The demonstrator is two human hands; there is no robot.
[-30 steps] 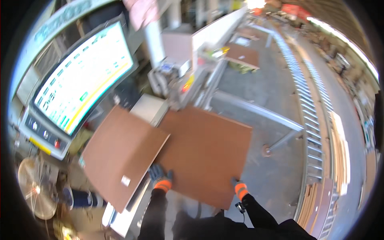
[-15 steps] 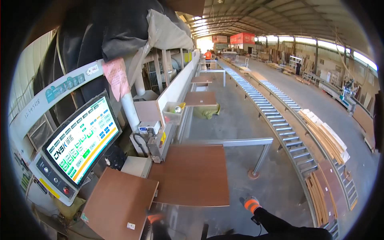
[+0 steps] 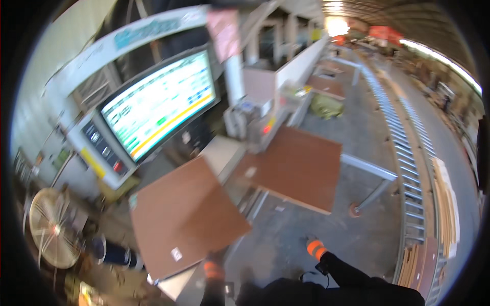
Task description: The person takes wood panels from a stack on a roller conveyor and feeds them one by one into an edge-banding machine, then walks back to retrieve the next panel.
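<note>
A flat brown board (image 3: pixel 186 214) with a small white label lies in front of me to the left, near the machine. My left hand (image 3: pixel 216 256), under an orange cuff, is at this board's near right edge; blur hides its fingers and whether it grips. A second brown board (image 3: pixel 301 166) lies farther off beside the machine head (image 3: pixel 255 127), with a gap between the two boards. My right hand (image 3: pixel 311 240), in a dark glove with an orange cuff, hangs over the floor away from both boards, and its fingers are too small and blurred to read.
A lit control screen (image 3: pixel 163 102) on a grey arm stands at the left, above a round fan (image 3: pixel 54 228). A metal support leg (image 3: pixel 375 194) juts out beyond the second board. Roller conveyors (image 3: pixel 403 148) run along the right, with stacked wooden strips (image 3: pixel 446 209) beside them.
My view has swung left and down, bringing in the fan. The nearer board, which overlapped the second one, now lies apart from it. My left hand remains near its edge.
</note>
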